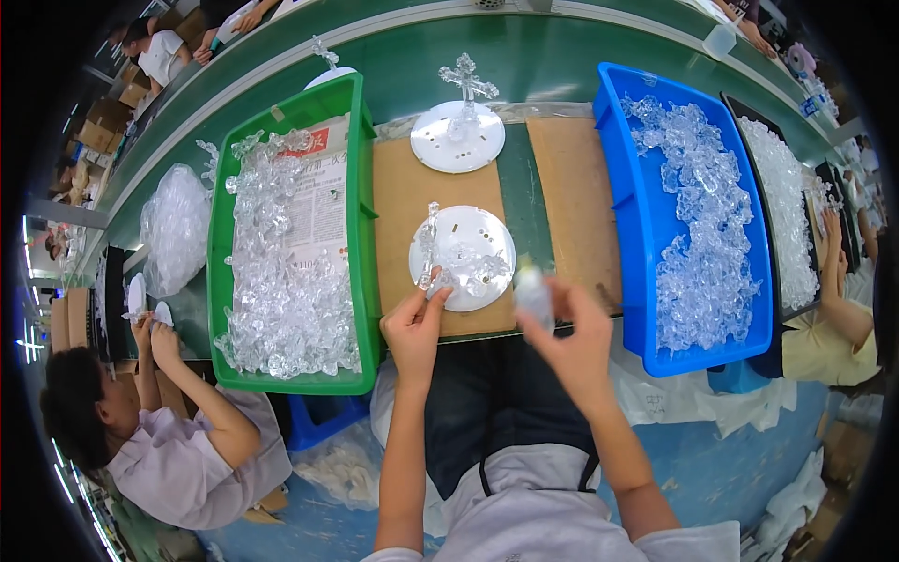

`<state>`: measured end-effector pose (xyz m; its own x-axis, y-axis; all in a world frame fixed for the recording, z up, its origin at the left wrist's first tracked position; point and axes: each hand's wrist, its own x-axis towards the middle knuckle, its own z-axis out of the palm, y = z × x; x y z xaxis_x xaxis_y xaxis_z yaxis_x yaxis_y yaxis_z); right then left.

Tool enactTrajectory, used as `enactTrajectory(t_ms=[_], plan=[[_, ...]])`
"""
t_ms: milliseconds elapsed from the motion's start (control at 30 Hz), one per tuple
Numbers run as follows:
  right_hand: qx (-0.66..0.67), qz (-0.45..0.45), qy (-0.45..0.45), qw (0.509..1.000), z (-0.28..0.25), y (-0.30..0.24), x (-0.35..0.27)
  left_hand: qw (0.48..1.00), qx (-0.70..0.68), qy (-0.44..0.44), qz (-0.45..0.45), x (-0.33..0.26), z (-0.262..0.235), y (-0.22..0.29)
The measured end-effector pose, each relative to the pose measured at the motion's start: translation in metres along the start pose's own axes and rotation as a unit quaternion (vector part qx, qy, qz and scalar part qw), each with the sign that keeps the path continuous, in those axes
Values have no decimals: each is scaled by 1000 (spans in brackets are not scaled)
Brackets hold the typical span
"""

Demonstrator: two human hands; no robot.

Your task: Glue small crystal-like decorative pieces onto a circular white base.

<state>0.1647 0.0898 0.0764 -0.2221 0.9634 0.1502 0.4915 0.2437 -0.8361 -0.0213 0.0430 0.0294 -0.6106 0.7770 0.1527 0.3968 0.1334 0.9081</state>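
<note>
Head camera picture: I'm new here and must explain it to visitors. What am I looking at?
There is no machine here: one person works with two bare hands. The camera sits on their head looking down, and its wide fisheye lens bends straight edges.

The left hand pinches a clear piece at the nearer white disc. The right hand holds a small blurred object, perhaps a bottle.

Behind, on brown cardboard, a farther white disc carries a cross-shaped clear ornament. A green tray on the left and a blue tray on the right hold many clear parts. Other people work nearby.
</note>
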Motion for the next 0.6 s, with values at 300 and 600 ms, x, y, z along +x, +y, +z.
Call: enactTrajectory(t_ms=[300, 600], plan=[[-19, -2, 99, 995, 8, 45, 49, 1000, -12, 2, 5, -5, 8, 1], [-144, -91, 51, 984, -12, -19, 13, 977, 84, 68, 186, -34, 1, -15]])
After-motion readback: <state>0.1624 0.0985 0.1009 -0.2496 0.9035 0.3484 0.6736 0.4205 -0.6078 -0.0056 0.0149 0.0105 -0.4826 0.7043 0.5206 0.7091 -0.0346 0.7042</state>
